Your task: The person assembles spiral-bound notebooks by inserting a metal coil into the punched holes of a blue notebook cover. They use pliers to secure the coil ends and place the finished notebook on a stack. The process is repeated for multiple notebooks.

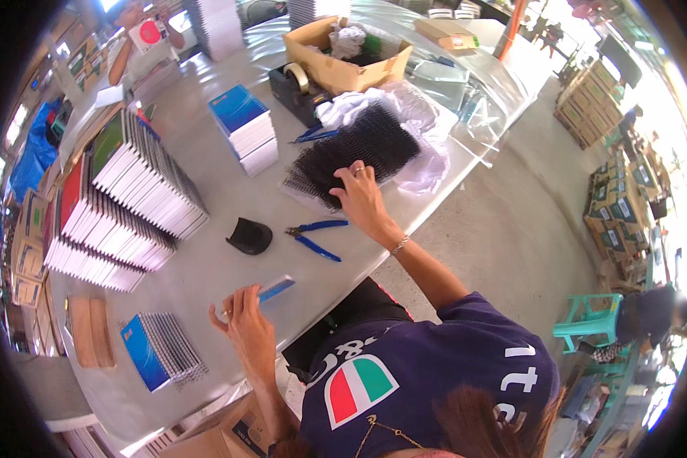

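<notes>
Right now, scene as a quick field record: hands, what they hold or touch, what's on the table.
left hand: holds a blue notebook on edge over the table
right hand: reaches onto the pile of black binding coils, fingers on it
between hands: blue pliers, black cap-like piece
table left: rows of stacked notebooks
table near edge: small bound stack
table far: tape dispenser, cardboard box, blue-topped stack
</notes>
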Available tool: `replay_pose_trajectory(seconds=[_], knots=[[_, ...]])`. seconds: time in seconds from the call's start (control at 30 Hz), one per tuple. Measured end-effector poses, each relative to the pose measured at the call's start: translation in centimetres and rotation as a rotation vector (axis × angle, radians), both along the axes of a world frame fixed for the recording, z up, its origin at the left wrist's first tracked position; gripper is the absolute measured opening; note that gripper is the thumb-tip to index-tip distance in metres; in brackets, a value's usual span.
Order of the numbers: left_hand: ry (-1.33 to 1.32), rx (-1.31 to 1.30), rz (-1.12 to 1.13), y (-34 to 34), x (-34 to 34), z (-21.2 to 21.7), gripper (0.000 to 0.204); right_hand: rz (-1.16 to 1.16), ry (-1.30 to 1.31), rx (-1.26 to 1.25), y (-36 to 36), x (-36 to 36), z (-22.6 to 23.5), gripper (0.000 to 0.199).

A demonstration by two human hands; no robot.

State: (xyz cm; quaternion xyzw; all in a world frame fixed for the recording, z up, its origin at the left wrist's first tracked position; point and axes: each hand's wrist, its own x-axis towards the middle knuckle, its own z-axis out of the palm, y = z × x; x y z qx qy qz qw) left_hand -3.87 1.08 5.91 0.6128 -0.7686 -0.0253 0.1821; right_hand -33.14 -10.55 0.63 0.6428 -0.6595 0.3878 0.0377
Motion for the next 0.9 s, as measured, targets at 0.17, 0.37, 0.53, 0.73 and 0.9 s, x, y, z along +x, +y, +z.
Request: replay_pose_trajectory(seconds=[0.17, 0.37, 0.53, 0.73, 0.9], knots=[[0.018, 0.014, 0.053, 0.6, 0.0, -0.9, 0.025, -0.003, -0.035, 0.099, -0.2, 0.6, -0.5, 0.031], [-0.007, -0.018, 0.107, 1.2, -1.5, -1.1, 0.024, 0.003, 0.011, 0.084, -0.6, 0.4, -0.5, 0.017], [0.051, -0.122, 0.168, 0.8, -2.7, -1.9, 0.049, 0.006, -0.091, 0.059, -1.3, 0.0, -1.5, 0.014], [0.158, -0.237, 0.241, 0.0, -3.7, -3.8, 0.059, 0.031, -0.074, 0.121, -0.5, -0.2, -1.0, 0.021], [0.210, -0.235, 0.276, -0.4, -3.9, -4.5, 0.054, -0.040, -0.129, 0.079, -1.0, 0.3, -1.2, 0.016]])
